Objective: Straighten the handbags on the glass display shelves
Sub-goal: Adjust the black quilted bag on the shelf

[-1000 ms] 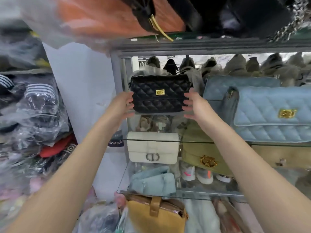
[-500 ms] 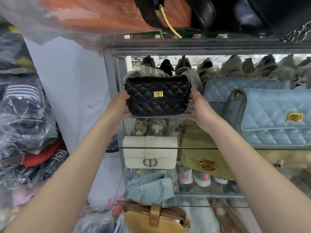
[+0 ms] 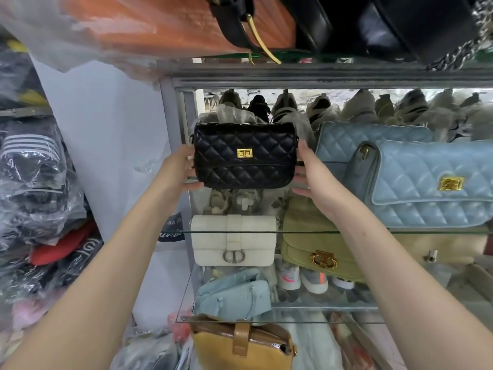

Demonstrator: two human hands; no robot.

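Both hands, left hand (image 3: 179,170) and right hand (image 3: 314,177), clamp the black quilted handbag (image 3: 245,155) by its ends; since a second ago it's squarer, clasp forward, far-left upper glass shelf (image 3: 346,232). Nearly straightened.

Black diamond-quilted handbag (image 3: 245,155), gold clasp (image 3: 244,153). Right: pale blue quilted bags (image 3: 426,193), gold clasp. Below: white bag (image 3: 234,240), silver clasp; olive-green bag (image 3: 314,249). Nearest: mustard-tan bag (image 3: 240,345). Far left: striped black-white packaged clothes (image 3: 29,145).
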